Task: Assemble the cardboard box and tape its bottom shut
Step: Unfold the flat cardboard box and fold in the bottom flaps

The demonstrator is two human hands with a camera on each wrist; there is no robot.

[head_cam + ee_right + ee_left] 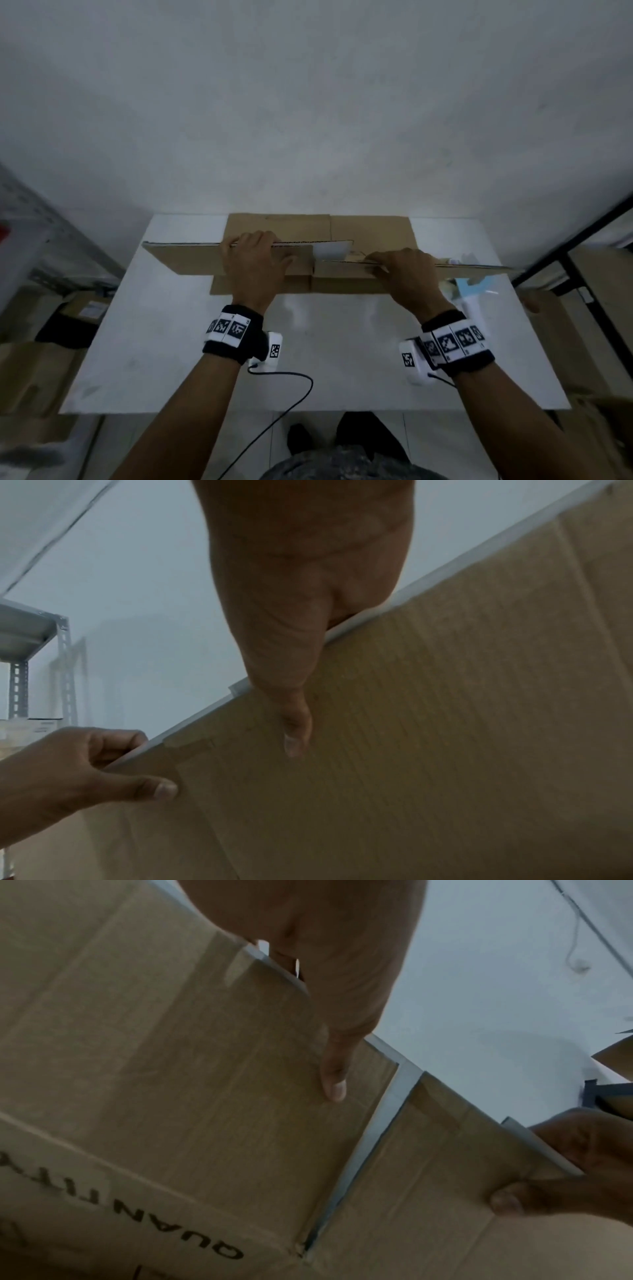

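A flattened brown cardboard box [191, 257] stands on edge over the white table [164, 349], held up by both hands. My left hand [265, 251] grips the top edge of its left flap, thumb on the near face and fingers curled over the far side. In the left wrist view that thumb presses the box [164, 1074], which bears the print "QUANTITY". My right hand [388, 265] pinches the top edge of the right flap, which sits lower. The right wrist view shows its thumb on the box [462, 737], with the left hand [89, 767] at the lower left.
A second flat cardboard sheet [371, 228] lies on the table behind the held box. A light blue tape dispenser [470, 288] sits at the table's right edge. Cardboard boxes [37, 373] stand on the floor at both sides. A metal shelf [24, 631] is at the left.
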